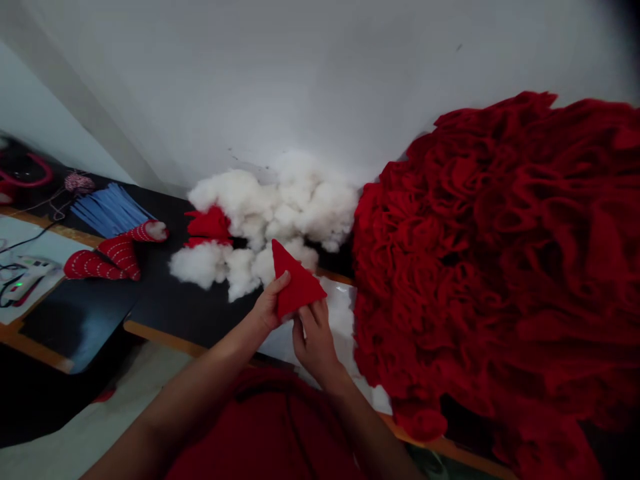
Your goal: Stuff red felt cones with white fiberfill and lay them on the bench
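While my left hand (273,300) pinches red felt (296,283), I cannot tell my right hand's (317,340) grip below it.
Left of the fingers (299,337), stitched cones (93,265) look filled; to their right, the red pile (480,267) seems unworked.

Plain bright red is shown by the cloth (299,283) at the left hand (270,303). Beyond that hand, the stuffing (275,203) is seen in white, and the pieces (210,225) in red. Right of the right hand (316,340), red is repeated in the heap (490,267), darkened in its folds. Well left of the left hand, the red cones (119,259) are patterned with broken white lines; the strips (107,210) are coloured blue, the yarn (79,183) mottled pink and white. Nearer that hand, the black table (173,310) is edged in orange-brown.
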### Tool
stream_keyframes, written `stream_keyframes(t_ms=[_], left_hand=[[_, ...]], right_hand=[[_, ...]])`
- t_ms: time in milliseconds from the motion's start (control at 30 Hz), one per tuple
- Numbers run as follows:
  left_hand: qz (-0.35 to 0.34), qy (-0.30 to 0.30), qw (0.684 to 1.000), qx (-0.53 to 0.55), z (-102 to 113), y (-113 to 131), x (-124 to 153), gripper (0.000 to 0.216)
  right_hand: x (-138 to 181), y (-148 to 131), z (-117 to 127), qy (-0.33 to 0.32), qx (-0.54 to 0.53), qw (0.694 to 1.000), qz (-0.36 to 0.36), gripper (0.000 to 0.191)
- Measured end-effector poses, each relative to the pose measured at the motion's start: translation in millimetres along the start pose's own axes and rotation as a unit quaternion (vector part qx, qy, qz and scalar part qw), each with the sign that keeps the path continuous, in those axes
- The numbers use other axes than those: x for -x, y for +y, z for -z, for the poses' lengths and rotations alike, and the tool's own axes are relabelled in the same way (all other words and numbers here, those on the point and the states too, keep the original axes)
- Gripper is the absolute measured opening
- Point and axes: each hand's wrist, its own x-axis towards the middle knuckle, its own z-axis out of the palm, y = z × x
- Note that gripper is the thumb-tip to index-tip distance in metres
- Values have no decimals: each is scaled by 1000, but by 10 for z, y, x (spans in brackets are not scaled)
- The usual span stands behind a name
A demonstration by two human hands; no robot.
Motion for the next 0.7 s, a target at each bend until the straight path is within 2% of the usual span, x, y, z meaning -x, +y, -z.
stream_keyframes(t_ms=[100, 233, 433, 567, 700], left_hand=[[-9, 17, 1000, 6, -18, -2, -8, 28], [-8, 22, 1000, 5, -60, -12, 5, 27], [-35, 53, 998, -18, -17, -5, -22, 24], [-53, 58, 997, -15, -14, -48, -22, 26], [-24, 40, 999, 5, -24, -4, -12, 33]], right_hand=[[-10, -24, 0, 20, 4, 1000, -12, 52], [-52, -28, 13, 4, -33, 999, -18, 53], [-24, -76, 16, 75, -8, 997, -34, 40], [-101, -133, 33, 40, -63, 995, -59, 38], [-143, -147, 54, 107, -65, 989, -79, 30]])
